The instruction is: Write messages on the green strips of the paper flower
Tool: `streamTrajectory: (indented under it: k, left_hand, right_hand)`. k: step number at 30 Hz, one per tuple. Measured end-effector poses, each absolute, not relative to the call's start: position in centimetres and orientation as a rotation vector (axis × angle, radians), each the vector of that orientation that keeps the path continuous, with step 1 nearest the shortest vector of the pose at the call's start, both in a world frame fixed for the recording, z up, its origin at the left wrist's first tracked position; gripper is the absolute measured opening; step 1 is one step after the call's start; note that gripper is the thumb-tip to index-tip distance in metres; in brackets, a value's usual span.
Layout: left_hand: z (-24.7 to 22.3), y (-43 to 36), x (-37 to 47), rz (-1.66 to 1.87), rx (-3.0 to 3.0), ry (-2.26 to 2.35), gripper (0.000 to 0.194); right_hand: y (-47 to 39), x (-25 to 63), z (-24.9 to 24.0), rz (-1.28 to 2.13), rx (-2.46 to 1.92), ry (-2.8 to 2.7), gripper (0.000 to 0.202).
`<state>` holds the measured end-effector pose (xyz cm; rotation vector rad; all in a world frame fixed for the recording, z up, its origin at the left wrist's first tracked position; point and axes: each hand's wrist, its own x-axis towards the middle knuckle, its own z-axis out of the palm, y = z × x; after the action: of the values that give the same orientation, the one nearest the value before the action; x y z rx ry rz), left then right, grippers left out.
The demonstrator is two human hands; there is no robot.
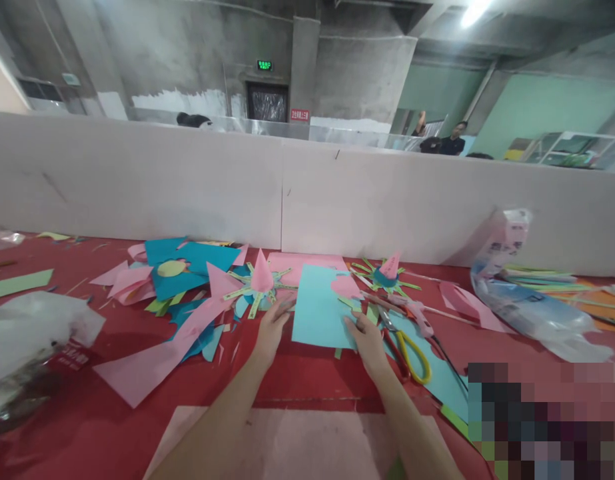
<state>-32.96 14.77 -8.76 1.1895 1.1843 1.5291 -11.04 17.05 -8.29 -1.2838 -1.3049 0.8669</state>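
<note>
A light blue paper sheet (317, 310) lies in front of me, with a pink piece (345, 287) at its upper right. My left hand (274, 323) is just left of the sheet with its fingers stretched out, close to a pink paper cone (262, 275) that has patterned green strips around its base. At the sheet's lower right edge, my right hand (366, 333) has its fingers bent and closed on the paper. A second pink cone (390, 267) with a blue base and green strips stands farther back on the right.
Yellow-and-red-handled scissors (414, 357) and a pink glue gun (420, 319) lie right of my right hand. Paper scraps (160, 357) cover the left side, near a plastic bag (34, 333). Another plastic bag (537, 310) is at right. A white partition (212, 190) stands behind.
</note>
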Motion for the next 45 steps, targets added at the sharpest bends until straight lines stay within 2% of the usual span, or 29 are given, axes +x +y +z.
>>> streamTrajectory:
  k: [5,15,24,31,36,41,45]
  left_hand:
    - [-8.2,14.5,-32.8,1.438,1.351,1.140,0.025]
    - [-7.5,13.6,-32.1,1.155,1.632,1.105,0.022]
    - [-7.2,13.4,-32.0,1.014,1.717,1.049,0.019]
    - [-7.6,13.7,-32.2,1.066,1.633,1.153,0.026]
    - [-7.8,13.8,-32.4,1.144,1.507,1.266,0.030]
    - [-7.6,13.8,-32.4,1.180,1.418,1.300,0.030]
    - [-7.3,13.7,-32.3,1.172,1.389,1.279,0.030]
  right_hand:
    - [17.5,-10.8,-8.6,0.915,-1.287,-1.226,0.052]
    - [17.5,-11.0,-8.5,1.042,-1.242,-1.171,0.053]
    - [16.6,-11.0,-7.1,1.157,-1.229,-1.237,0.042]
    - [16.3,-11.0,-6.7,1.195,-1.169,-1.238,0.040]
    - [15.6,-11.0,-6.3,1.299,-0.963,-1.135,0.040]
    - [14.7,-11.8,-5.9,1.484,-0.797,-1.058,0.050]
    - [14.5,-12.7,-6.1,1.525,-0.819,-1.098,0.044]
